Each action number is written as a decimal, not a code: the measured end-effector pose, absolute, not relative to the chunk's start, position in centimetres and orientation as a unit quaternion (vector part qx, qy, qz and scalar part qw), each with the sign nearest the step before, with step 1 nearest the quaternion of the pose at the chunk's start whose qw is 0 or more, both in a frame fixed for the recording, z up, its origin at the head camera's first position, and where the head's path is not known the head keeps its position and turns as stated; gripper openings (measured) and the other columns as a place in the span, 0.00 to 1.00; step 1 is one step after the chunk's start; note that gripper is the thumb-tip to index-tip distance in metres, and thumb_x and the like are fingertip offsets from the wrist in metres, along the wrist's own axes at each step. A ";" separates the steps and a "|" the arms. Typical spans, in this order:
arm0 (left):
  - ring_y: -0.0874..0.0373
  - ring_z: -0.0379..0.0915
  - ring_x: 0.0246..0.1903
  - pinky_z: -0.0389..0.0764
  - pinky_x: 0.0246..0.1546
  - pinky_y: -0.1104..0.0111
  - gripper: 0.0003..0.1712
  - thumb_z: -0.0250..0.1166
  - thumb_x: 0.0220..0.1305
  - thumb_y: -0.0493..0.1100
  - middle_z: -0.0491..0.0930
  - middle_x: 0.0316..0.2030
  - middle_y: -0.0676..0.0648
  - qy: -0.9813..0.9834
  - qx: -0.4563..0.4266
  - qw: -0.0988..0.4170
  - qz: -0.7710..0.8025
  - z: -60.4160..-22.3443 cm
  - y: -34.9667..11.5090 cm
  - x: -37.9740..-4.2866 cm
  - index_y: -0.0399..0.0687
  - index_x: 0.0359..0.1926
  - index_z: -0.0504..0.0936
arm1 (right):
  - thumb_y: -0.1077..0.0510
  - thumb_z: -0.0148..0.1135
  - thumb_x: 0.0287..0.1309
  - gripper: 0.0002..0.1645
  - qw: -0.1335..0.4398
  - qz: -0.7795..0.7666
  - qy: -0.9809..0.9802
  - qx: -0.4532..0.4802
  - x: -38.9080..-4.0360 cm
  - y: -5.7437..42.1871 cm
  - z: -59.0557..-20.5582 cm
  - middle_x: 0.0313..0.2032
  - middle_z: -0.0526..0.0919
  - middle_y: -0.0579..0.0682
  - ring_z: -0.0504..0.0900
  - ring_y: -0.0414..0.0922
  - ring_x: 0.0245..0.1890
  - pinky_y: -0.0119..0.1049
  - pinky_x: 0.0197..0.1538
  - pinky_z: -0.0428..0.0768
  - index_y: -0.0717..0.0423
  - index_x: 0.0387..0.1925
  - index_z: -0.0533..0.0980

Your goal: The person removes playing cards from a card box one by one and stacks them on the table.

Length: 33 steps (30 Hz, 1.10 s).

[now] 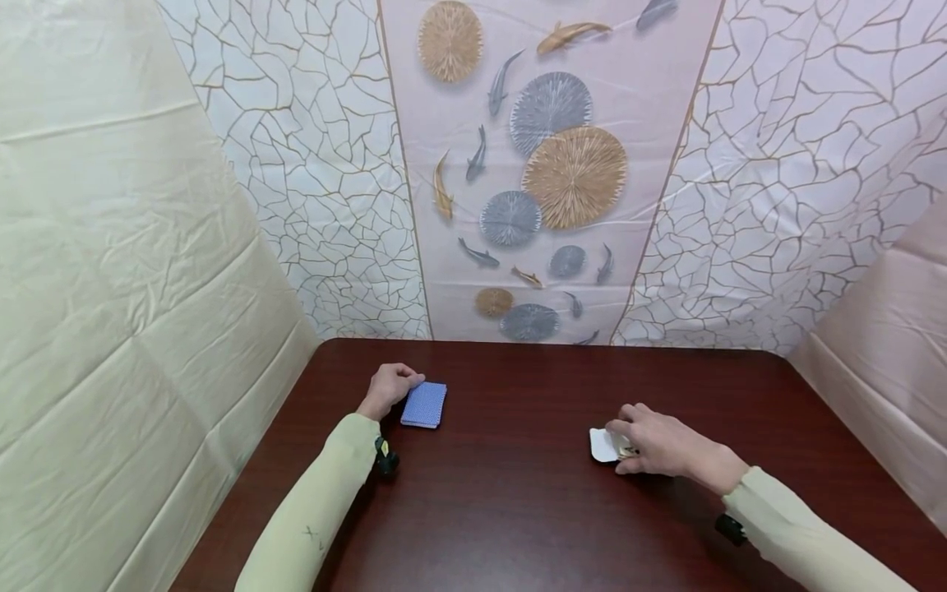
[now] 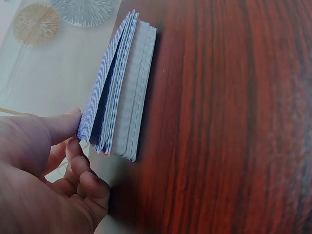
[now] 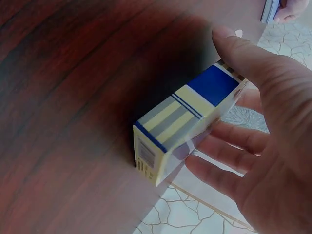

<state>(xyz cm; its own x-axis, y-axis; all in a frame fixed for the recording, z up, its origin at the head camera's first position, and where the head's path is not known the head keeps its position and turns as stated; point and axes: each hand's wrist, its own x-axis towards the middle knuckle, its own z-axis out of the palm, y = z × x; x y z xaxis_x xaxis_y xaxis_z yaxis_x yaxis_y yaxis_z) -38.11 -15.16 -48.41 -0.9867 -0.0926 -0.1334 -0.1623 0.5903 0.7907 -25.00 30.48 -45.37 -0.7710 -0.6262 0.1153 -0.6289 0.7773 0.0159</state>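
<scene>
On the left of the table lies a deck of blue-backed playing cards (image 1: 424, 405). My left hand (image 1: 389, 388) is at its far left corner. In the left wrist view, thumb and index finger pinch the edge of the top card (image 2: 100, 95), which is tilted up from the pack with a dark gap beneath. Farther right, a small card box (image 3: 187, 109) with blue, cream and grey stripes lies on the table. Its white flap (image 1: 602, 445) points left, standing open. My right hand (image 1: 658, 442) curves over the box, thumb on the near side and fingers across the far side.
The dark red-brown wooden table (image 1: 503, 510) has rounded far corners. Behind it hangs a patterned cloth (image 1: 355, 164) with fish and round shapes, and pale cloth (image 1: 111, 288) hangs at the left side. Both wrists carry small black cameras (image 1: 731, 529).
</scene>
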 end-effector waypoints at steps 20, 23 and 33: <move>0.54 0.72 0.32 0.70 0.29 0.69 0.09 0.68 0.63 0.49 0.81 0.34 0.47 0.911 -0.047 -0.008 0.409 -48.5 -16.0 -38.2 0.48 0.33 0.83 | 0.39 0.76 0.43 0.36 0.039 0.020 -0.944 0.326 -25.3 29.2 -46.0 0.39 0.76 0.46 0.71 0.42 0.35 0.36 0.30 0.72 0.54 0.51 0.79; 0.54 0.71 0.32 0.70 0.27 0.69 0.10 0.67 0.64 0.50 0.80 0.34 0.47 0.911 -0.044 -0.012 0.410 -47.9 -16.1 -38.3 0.48 0.34 0.83 | 0.37 0.75 0.43 0.37 0.038 0.021 -0.945 0.325 -25.4 29.4 -46.0 0.39 0.76 0.46 0.72 0.43 0.36 0.36 0.30 0.72 0.53 0.51 0.79; 0.53 0.72 0.34 0.70 0.31 0.67 0.16 0.62 0.67 0.54 0.80 0.36 0.45 0.919 -0.030 -0.017 0.392 -45.2 -16.8 -38.1 0.46 0.39 0.82 | 0.29 0.51 0.64 0.38 0.029 0.041 -0.957 0.286 -25.9 30.0 -45.2 0.44 0.79 0.49 0.74 0.43 0.39 0.41 0.38 0.76 0.56 0.54 0.79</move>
